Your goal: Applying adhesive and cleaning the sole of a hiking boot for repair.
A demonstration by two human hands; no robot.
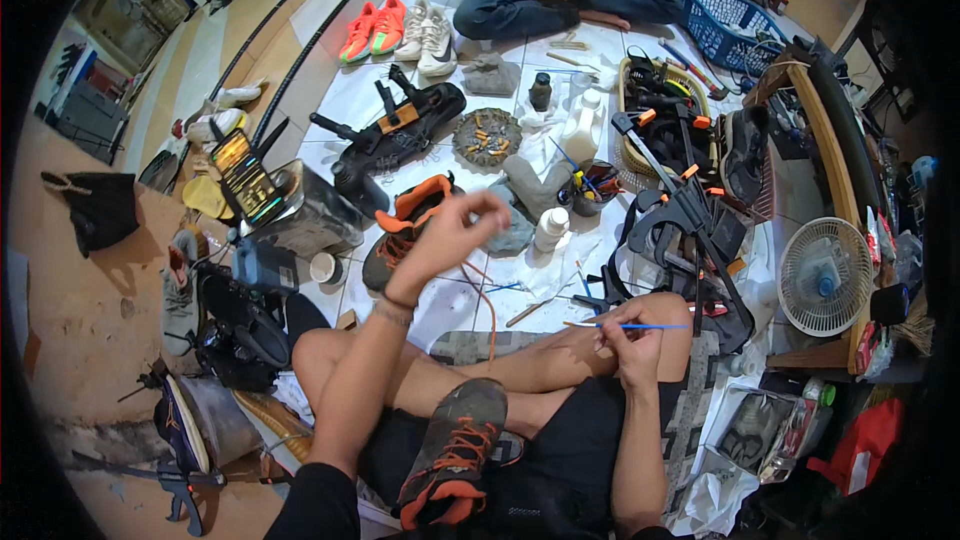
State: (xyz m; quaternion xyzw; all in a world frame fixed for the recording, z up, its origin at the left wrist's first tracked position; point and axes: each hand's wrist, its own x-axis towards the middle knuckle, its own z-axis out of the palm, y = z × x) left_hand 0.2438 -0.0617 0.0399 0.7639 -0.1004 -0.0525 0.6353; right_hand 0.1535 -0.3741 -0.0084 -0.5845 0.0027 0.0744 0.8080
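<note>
White tiles (345, 90) floor the room; 1 phone (248, 175) shows text too small to read. 2 orange sneakers (388, 25) stand beside 2 white sneakers (436, 45). 1 dark shoe (462, 430) lies on the lap (560, 460), its mate (384, 262) near the curled left hand (455, 230), whose hold cannot be told. The right hand (634, 347) pinches 1 blue tool (657, 327).

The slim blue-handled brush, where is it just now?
In the head view, right of centre, the brush is held in the right hand, seen against the right knee.
</note>
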